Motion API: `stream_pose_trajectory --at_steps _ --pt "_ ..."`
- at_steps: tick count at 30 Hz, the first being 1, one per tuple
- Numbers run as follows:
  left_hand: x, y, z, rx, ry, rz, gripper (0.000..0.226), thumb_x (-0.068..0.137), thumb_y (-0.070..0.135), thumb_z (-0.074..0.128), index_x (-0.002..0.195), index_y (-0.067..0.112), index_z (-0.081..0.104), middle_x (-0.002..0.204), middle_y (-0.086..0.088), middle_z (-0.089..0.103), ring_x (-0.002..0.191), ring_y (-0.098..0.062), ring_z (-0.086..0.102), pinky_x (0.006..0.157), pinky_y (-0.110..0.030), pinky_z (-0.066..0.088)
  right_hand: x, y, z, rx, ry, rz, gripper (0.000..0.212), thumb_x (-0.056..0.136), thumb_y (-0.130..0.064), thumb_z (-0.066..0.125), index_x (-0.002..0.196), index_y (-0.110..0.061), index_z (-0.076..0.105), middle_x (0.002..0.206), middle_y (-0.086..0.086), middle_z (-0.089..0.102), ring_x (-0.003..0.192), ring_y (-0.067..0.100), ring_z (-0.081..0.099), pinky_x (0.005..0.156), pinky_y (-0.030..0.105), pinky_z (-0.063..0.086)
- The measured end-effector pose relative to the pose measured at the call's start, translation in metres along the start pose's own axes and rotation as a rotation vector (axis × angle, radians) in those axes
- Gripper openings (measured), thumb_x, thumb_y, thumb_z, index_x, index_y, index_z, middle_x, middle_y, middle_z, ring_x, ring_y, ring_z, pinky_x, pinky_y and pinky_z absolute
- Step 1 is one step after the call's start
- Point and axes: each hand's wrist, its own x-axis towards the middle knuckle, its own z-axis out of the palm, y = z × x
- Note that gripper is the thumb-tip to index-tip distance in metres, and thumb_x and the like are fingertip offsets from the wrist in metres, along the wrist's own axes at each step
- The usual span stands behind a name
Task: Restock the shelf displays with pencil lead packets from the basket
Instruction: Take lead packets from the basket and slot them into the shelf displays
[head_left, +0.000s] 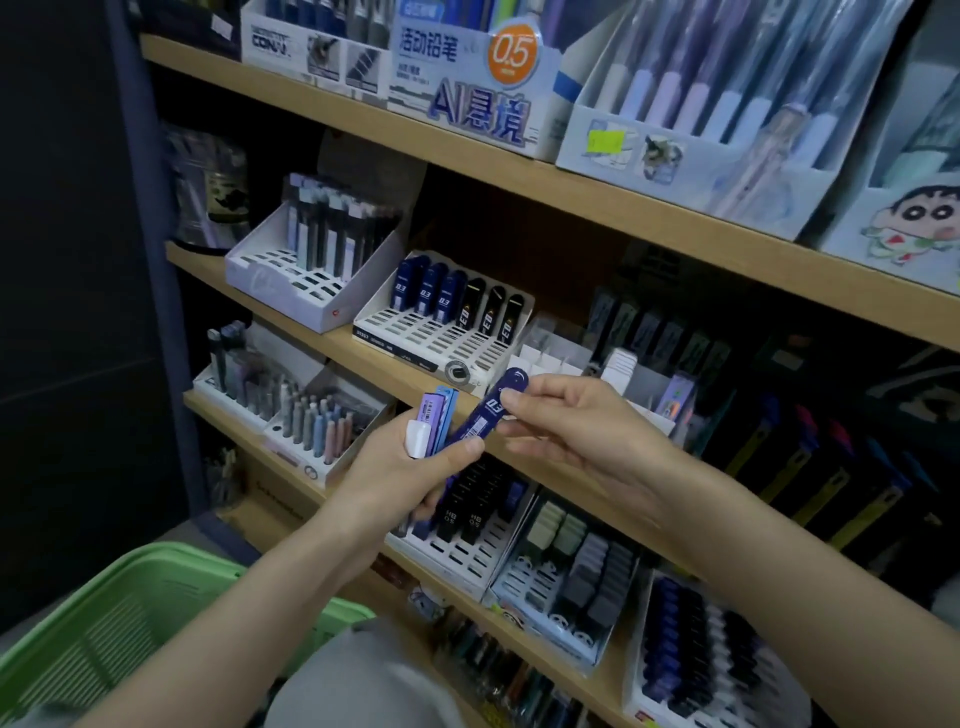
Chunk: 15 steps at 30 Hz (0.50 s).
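Green basket (104, 639) sits bottom left; can't tell what's in it. Left hand (410, 467) grips a bunch of lead packets (435, 418) (lilac, light blue, one white-capped), ends up. Right hand (566, 431) pinches the top of a navy packet (491, 410) marked 0.3. Its long axis is diagonal, rounded cap up-right toward the shelf, lower end under the left thumb. Behind: white slotted tray (426, 338), three navy and three black packets upright in the back row.
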Motion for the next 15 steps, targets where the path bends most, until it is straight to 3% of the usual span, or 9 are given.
stream_pose_trajectory --at_steps 2,5,9,12,15 --pt "0.003 -0.003 -0.012 0.003 0.033 -0.017 0.018 0.087 0.027 0.065 0.082 0.013 0.055 0.050 -0.003 0.043 0.041 -0.012 0.036 0.041 -0.019 0.033 0.014 -0.003 0.009 -0.006 0.050 -0.057 0.012 0.090 -0.015 0.062 0.099 -0.008 0.065 0.094 0.006 0.073 0.078 0.008 0.068 0.073 0.020 0.058" --pt "0.007 -0.009 -0.035 -0.012 0.098 -0.072 0.025 0.092 0.032 0.058 0.083 0.009 0.051 0.049 -0.001 0.043 0.041 -0.011 0.035 0.041 -0.018 0.034 0.046 -0.014 0.020 -0.060 0.254 -0.198 0.008 0.094 -0.017 0.057 0.099 -0.011 0.060 0.087 0.002 0.069 0.073 0.006 0.067 0.074 0.022 0.058" --pt "0.013 -0.018 -0.065 -0.081 0.179 -0.126 0.024 0.095 0.030 0.055 0.086 0.008 0.051 0.055 0.002 0.049 0.044 -0.010 0.037 0.041 -0.020 0.031 0.102 -0.023 0.031 -0.296 0.462 -0.356 0.013 0.095 -0.018 0.057 0.106 -0.010 0.056 0.092 0.003 0.067 0.077 0.009 0.067 0.074 0.024 0.057" --pt "0.017 -0.027 -0.082 -0.096 0.215 -0.142 0.023 0.095 0.030 0.054 0.100 0.007 0.056 0.063 0.006 0.057 0.045 -0.009 0.042 0.041 -0.021 0.034 0.139 -0.020 0.035 -0.541 0.522 -0.496 0.007 0.094 -0.019 0.058 0.101 -0.017 0.056 0.090 -0.001 0.066 0.081 0.009 0.066 0.078 0.029 0.057" --pt "0.021 -0.035 -0.093 -0.111 0.239 -0.152 0.022 0.096 0.030 0.053 0.099 0.009 0.056 0.059 0.008 0.057 0.045 -0.008 0.042 0.042 -0.021 0.035 0.162 -0.017 0.034 -0.690 0.518 -0.533 0.009 0.094 -0.020 0.057 0.103 -0.019 0.056 0.084 -0.011 0.060 0.079 0.003 0.063 0.077 0.028 0.057"
